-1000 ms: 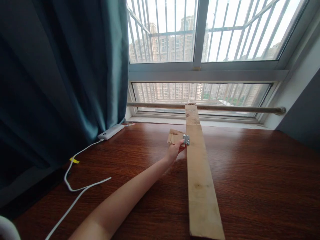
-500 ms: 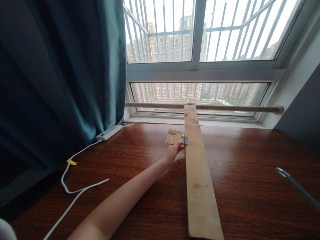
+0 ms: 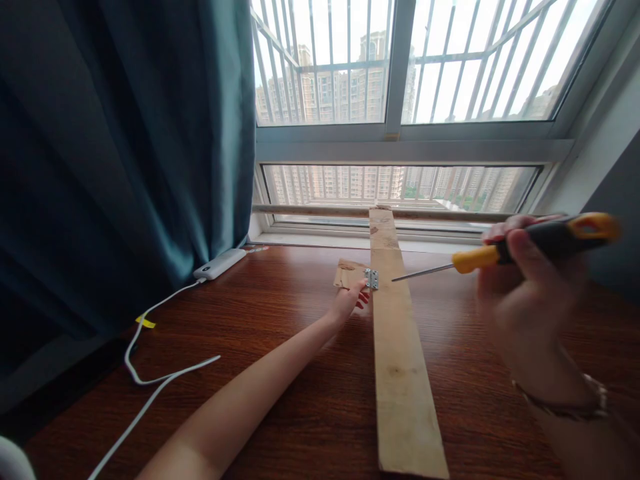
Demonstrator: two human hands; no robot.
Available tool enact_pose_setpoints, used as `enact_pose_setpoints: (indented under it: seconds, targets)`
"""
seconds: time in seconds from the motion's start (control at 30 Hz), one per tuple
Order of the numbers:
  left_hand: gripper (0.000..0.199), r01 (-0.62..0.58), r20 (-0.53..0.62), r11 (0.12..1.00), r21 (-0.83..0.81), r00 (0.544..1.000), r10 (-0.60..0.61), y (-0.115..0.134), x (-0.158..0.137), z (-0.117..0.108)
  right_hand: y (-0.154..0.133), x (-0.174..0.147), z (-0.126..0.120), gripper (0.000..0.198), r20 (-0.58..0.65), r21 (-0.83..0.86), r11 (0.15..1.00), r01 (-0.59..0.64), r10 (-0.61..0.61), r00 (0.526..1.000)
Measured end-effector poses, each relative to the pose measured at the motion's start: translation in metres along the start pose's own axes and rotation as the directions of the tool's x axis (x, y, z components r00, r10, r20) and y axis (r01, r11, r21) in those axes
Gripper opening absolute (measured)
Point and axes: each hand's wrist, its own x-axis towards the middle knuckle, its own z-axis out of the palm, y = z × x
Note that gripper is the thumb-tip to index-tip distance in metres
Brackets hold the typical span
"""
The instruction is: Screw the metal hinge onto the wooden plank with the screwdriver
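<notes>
From the head view, the change is on your right: half a second ago only the screwdriver's metal shaft showed at the edge, and now your right hand (image 3: 530, 310) brings the screwdriver (image 3: 475, 259) in over the desk (image 3: 310, 413). Its fingers are closed around the handle, and the tip points left above the long board (image 3: 403, 373), near the metal hinge (image 3: 371, 279) but apart from it. Your left hand (image 3: 346, 304) looks much as it did, thumb up at the hinge, pinching the small wooden piece (image 3: 347, 272) beside the board; how its fingers grip underneath is partly hidden. The hinge spans the joint, one leaf at the board's left edge. With one hand steadying and the other bearing the tool, the hinge now seems within the screwdriver's reach.
</notes>
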Motion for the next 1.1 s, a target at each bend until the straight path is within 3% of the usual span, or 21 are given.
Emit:
enact_pose_setpoints:
  seconds: [0.17,0.5,0.8,1.1]
  targets:
    - [0.028,-0.050,0.030,0.998,0.031,0.998,0.049,-0.003,0.003,-0.002,0.039,-0.021,0.019,0.031,0.105,0.151,0.969,-0.194,0.180,0.978]
    - [0.032,-0.046,0.066,0.990,0.130,0.997,0.038,-0.002,0.002,-0.002,0.055,-0.024,0.021,0.029,0.050,0.177,0.968,-0.179,0.173,0.984]
    - [0.035,-0.089,0.064,0.988,0.126,0.995,0.082,-0.002,0.001,0.000,0.064,-0.028,0.021,0.030,0.061,0.251,0.953,-0.171,0.161,0.985]
    - [0.034,-0.070,0.046,0.992,0.105,0.997,0.066,0.002,-0.002,0.002,0.064,-0.026,0.021,0.032,0.037,0.219,0.965,-0.145,0.141,0.989]
